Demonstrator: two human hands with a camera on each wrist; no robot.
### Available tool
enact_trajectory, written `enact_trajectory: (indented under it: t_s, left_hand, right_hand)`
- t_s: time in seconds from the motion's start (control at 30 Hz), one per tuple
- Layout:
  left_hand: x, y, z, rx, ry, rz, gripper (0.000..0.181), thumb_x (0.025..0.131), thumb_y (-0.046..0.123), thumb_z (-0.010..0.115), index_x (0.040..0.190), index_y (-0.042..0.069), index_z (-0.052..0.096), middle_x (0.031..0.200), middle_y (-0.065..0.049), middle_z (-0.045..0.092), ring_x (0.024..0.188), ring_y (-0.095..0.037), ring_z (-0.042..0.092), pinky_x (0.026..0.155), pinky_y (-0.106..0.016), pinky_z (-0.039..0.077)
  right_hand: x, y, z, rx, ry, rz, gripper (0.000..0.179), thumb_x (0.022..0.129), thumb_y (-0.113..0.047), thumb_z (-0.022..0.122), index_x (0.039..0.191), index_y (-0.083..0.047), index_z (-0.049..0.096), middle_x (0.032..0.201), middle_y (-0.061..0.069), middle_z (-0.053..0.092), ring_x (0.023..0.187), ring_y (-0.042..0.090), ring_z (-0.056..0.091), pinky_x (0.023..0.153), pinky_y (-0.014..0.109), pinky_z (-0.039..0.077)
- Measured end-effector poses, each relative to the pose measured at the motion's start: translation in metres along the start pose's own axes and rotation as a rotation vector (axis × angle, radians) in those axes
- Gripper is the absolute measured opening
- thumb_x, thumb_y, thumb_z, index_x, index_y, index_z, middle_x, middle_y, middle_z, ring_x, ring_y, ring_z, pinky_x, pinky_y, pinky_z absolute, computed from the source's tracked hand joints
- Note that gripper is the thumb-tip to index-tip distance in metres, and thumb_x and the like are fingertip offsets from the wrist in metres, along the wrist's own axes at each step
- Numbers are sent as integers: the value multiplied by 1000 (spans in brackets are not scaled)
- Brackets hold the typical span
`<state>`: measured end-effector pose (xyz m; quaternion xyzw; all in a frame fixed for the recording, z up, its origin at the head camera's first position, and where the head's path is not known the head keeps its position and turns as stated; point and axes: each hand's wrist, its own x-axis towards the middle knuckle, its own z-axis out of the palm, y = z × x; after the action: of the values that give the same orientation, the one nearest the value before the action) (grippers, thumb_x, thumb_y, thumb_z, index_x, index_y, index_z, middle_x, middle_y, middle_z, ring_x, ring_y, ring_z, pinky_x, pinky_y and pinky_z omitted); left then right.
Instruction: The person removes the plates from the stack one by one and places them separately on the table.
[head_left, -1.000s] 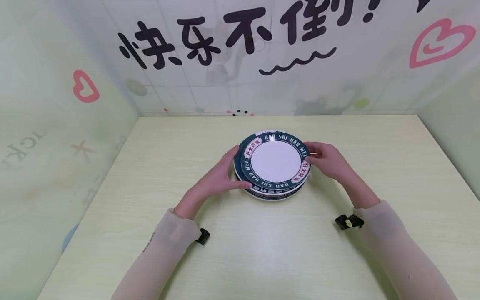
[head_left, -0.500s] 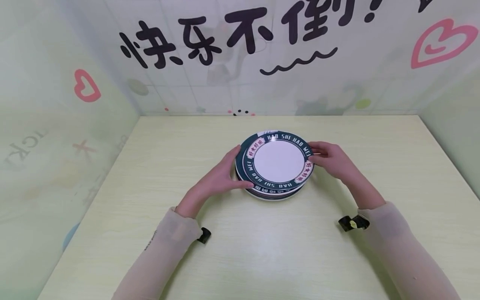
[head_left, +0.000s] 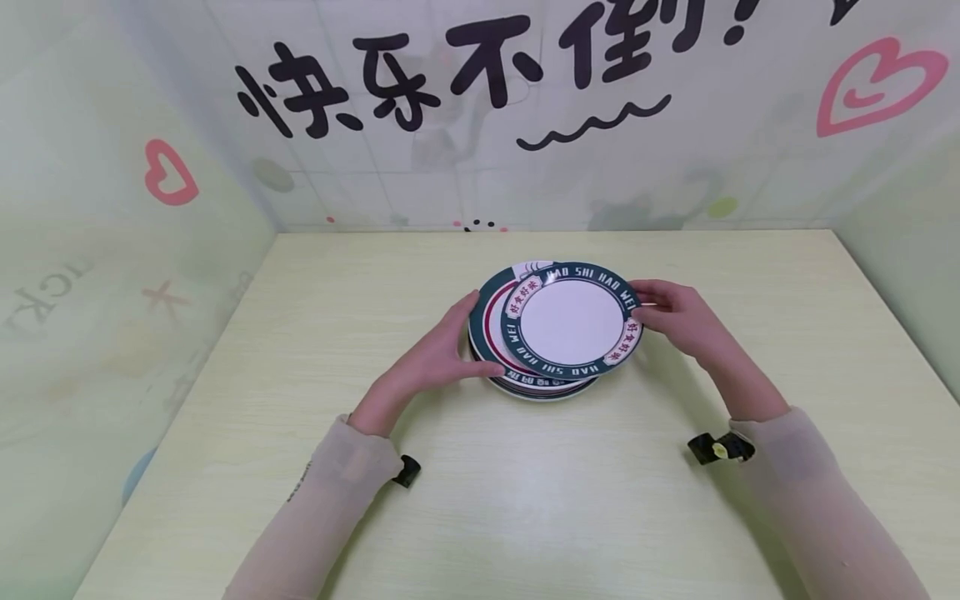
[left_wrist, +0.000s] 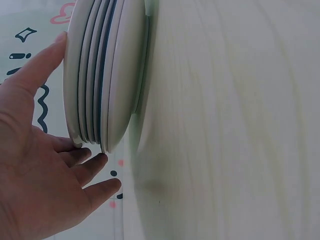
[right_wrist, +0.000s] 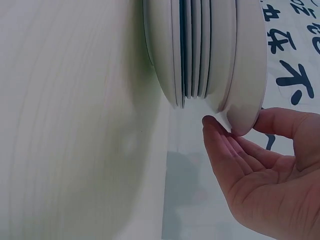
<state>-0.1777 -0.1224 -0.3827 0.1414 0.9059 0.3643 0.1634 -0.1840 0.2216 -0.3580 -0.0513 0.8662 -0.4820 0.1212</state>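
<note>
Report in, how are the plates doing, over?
Right hand: pinching top plate. Left hand: holding stack. Top plate overhangs stack's right edge. No blockage seen.

The table (head_left: 525, 483) — pale, wood-grained — carries a stack of plates (head_left: 551, 333).

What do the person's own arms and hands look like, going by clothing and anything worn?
The pale beige-pink, long fabric left sleeve matches the right sleeve. Small dark lettering, unreadable, marks the left one. A small black object juts out by the left cuff and another by the right, the latter with a yellow-green spot. Both hands are gloveless.
</note>
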Motion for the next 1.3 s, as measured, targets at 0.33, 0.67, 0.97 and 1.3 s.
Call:
enact_trajectory:
  t_s: [0.33,0.67,0.97,1.3]
  left_hand:
    - [0,0,0,7,-1,-3,120,75,51,83,162,20,6,170,-2,9,157,-26,13,126,-49,23]
    - [0,0,0,15,4,3,120,75,52,83,162,20,6,170,-3,9,157,-25,12,126,-49,22]
    - [1,1,1,12,-1,-2,120,75,51,83,162,20,6,170,-2,10,157,-26,13,126,-50,23]
    - [1,-1,1,7,0,4,121,75,51,83,162,20,5,170,-3,9,157,-26,12,126,-50,23]
  right_hand:
    - [-4,3,-5,32,-6,11,55,101,-12,55,151,2,38,144,27,51,106,4,61,80,4,50]
    - [-7,6,-6,137,-19,27,56,101,-9,55,152,4,34,144,28,48,90,-10,58,82,8,55]
    - [-8,8,-6,183,-24,28,56,101,-10,54,152,4,34,143,26,47,91,-8,60,82,14,58]
    - [-10,10,-5,253,-21,95,57,102,-15,56,154,-3,34,119,-3,55,92,-3,61,82,17,60]
